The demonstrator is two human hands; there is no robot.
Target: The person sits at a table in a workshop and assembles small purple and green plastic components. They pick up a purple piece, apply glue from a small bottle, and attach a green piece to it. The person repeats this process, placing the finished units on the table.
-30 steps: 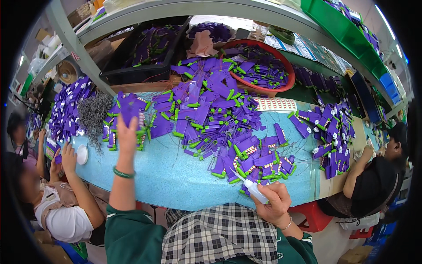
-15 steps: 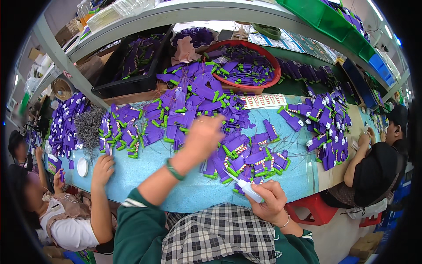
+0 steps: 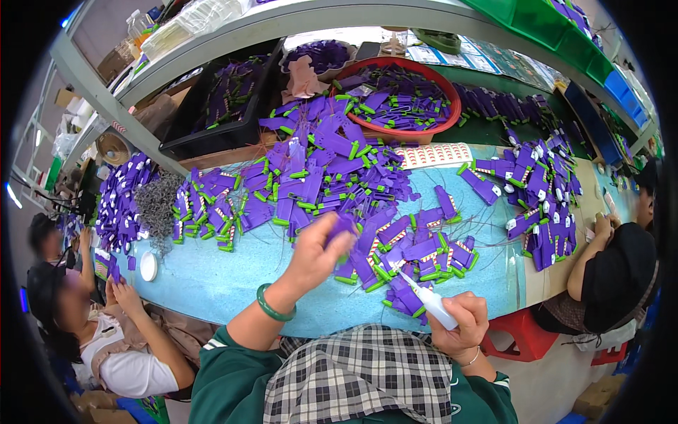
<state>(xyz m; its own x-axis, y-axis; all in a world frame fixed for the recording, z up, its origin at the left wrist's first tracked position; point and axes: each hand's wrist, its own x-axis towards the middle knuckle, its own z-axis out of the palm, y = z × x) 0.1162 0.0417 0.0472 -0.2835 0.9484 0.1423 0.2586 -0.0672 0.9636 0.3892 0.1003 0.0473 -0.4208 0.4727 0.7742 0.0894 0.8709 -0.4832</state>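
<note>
My left hand (image 3: 305, 260), a green bangle at its wrist, is closed on a purple plastic piece (image 3: 342, 232) just above the blue tabletop; motion blurs the piece. In my right hand (image 3: 462, 328) is a white squeeze bottle (image 3: 439, 309) with a long narrow nozzle, its tip slanting up and left over purple pieces. Those purple pieces with green ends (image 3: 422, 249), several bearing red-striped labels and thin wires, lie loosely heaped between and beyond my hands. Farther back spreads a larger heap of purple and green pieces (image 3: 311, 185).
Behind the heap stand a red basin (image 3: 452, 116) full of pieces and a black tray (image 3: 173, 145). A label sheet (image 3: 434, 155) lies beside them. A white round lid (image 3: 148, 266) is at left. Co-workers sit on both sides; a shelf post (image 3: 106, 102) rises at left.
My left hand has come back toward me from the large heap, now with a purple piece in it. My right hand and the bottle have shifted slightly right as the view moved.
</note>
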